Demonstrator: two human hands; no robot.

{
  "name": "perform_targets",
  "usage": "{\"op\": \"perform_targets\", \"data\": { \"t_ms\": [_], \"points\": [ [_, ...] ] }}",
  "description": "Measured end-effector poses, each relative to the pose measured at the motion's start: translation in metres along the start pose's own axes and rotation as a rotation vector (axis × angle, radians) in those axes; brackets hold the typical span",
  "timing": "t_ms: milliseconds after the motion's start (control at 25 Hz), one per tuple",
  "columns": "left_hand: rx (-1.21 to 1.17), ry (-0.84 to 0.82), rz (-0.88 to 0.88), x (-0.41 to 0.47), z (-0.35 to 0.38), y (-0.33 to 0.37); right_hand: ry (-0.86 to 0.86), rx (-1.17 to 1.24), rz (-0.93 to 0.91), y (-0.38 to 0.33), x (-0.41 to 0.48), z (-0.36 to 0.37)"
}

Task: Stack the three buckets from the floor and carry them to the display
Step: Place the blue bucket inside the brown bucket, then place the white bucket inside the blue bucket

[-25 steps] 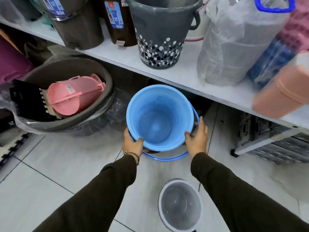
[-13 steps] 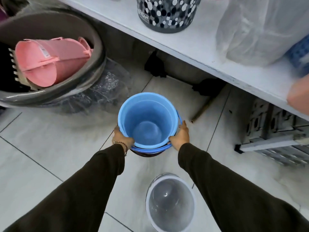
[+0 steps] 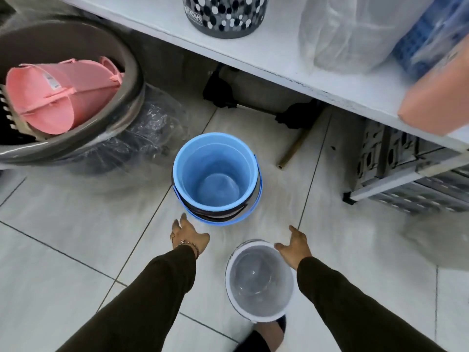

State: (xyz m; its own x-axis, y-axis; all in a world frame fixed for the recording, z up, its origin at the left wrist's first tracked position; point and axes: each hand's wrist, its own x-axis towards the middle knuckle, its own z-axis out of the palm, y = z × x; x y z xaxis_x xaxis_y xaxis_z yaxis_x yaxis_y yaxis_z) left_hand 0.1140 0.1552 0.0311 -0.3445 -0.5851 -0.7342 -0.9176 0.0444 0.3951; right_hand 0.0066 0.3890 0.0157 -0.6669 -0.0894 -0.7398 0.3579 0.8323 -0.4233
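- The blue bucket stands upright on the floor, seated inside a dark bucket of which only a rim shows beneath it.
- The clear bucket stands apart, nearer the person than the blue bucket, also upright and empty.
- The left hand hovers just short of the blue bucket's near side, fingers spread and holding nothing.
- The right hand hangs by the clear bucket's far rim, fingers loose and empty; contact with the rim cannot be told.
- All three look like thin moulded plastic: probably light, fairly stiff at the rim, a little springy in the wall, smooth enough to slip.
- The clear bucket is best taken by its rolled rim, or by both sides.
- The nested pair should lift most safely from the lower bucket, lest the blue one slide out alone.
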Motion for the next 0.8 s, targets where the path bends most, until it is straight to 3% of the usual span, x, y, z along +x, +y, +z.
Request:
{"op": "perform_targets", "data": {
  "t_ms": [200,280,400,520,680,800],
  "points": [
    [0.017,-0.386,0.050,-0.030,0.066,-0.072,0.041,0.044,0.240,0.107,-0.026,0.057],
    [0.022,-0.462,0.106,-0.034,0.096,-0.102,0.082,0.140,0.332,0.138,-0.030,0.088],
    [-0.073,-0.435,0.195,-0.039,0.121,-0.123,0.221,0.333,0.389,0.155,-0.035,0.116],
    [-0.159,-0.431,0.186,-0.043,0.123,-0.130,0.369,0.509,0.333,0.161,-0.047,0.118],
    [-0.307,-0.337,0.328,-0.071,0.096,-0.104,0.457,0.723,0.219,0.138,-0.085,0.069],
    [-0.372,-0.354,0.268,-0.094,0.068,-0.059,0.445,0.827,0.076,0.091,-0.113,0.014]
  ]
}}
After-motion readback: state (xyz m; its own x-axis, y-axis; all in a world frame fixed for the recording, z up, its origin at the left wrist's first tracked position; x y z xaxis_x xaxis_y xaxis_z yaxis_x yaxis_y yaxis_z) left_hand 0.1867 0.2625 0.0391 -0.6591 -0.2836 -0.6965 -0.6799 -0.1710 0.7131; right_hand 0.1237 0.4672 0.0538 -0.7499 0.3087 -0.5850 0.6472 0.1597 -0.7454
